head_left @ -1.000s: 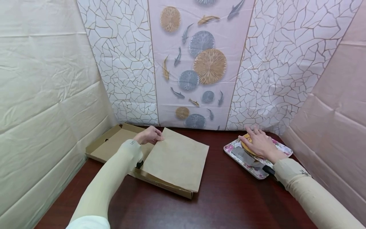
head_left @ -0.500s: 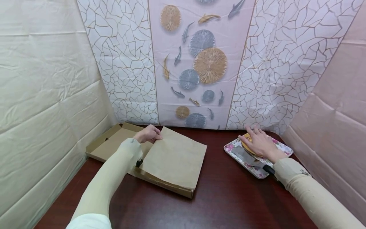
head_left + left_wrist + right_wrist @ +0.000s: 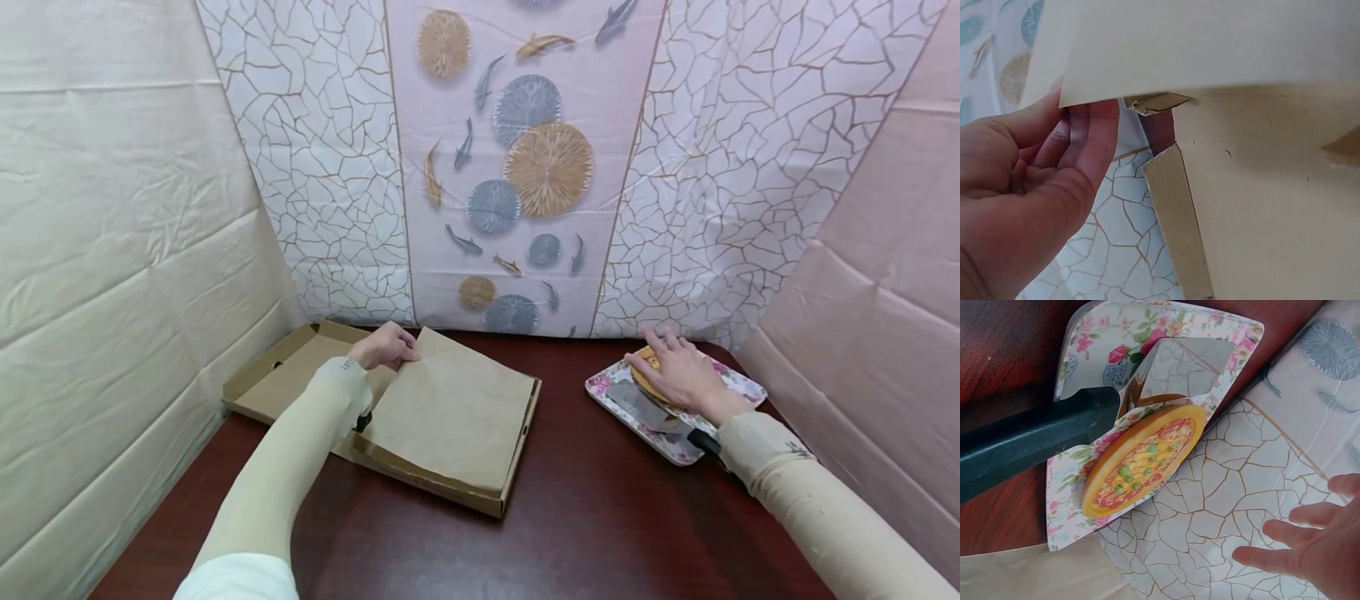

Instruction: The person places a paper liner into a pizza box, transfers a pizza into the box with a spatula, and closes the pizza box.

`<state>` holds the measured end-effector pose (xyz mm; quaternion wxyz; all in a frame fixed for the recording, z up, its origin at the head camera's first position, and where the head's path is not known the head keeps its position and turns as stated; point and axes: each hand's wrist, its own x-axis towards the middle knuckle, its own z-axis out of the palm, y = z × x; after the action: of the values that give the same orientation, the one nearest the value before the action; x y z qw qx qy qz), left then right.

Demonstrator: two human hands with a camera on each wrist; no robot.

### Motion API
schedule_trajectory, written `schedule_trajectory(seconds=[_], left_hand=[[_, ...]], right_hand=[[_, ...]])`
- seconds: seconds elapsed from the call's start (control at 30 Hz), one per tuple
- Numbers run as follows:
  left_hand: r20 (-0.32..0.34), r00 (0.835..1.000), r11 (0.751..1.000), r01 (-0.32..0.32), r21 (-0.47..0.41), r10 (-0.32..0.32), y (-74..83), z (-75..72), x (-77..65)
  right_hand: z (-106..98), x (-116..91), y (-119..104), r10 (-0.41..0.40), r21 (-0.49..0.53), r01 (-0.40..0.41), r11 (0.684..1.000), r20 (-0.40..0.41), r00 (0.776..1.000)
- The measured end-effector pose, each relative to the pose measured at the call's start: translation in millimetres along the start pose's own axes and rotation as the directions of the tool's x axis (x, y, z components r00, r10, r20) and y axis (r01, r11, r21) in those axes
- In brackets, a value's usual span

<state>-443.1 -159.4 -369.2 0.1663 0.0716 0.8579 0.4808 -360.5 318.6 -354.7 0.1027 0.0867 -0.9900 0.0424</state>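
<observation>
My left hand pinches the upper left corner of a brown paper sheet between thumb and fingers; the left wrist view shows this grip on the sheet's edge. Beneath the paper is the tray part of an open cardboard pizza box, with its lid folded out to the left. My right hand is held over a floral tray, its fingers spread and holding nothing. On that tray lie a small toy-like pizza and a metal pizza server with a black handle.
The dark red wooden table carries everything. A patterned cloth hangs behind it, and plain cloth walls close in the left and right sides.
The left hand has drawn the paper leftward and slightly back, so the box's right wall now shows beside it. The right hand stays where it was over the tray.
</observation>
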Motion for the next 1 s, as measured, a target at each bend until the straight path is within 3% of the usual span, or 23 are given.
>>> schedule_trajectory(seconds=[0.43,1.0], left_hand=[[0.017,1.000,1.000,0.007,0.011,-0.007,4.3,9.6,2.5],[-0.017,0.999,0.981,-0.027,0.192,0.031,-0.6,18.6,4.3]], right_hand=[[-3,-1,0,0.002,0.000,-0.002,1.000,0.017,1.000],[-1,-2,4,-0.013,0.007,0.013,1.000,0.010,1.000]])
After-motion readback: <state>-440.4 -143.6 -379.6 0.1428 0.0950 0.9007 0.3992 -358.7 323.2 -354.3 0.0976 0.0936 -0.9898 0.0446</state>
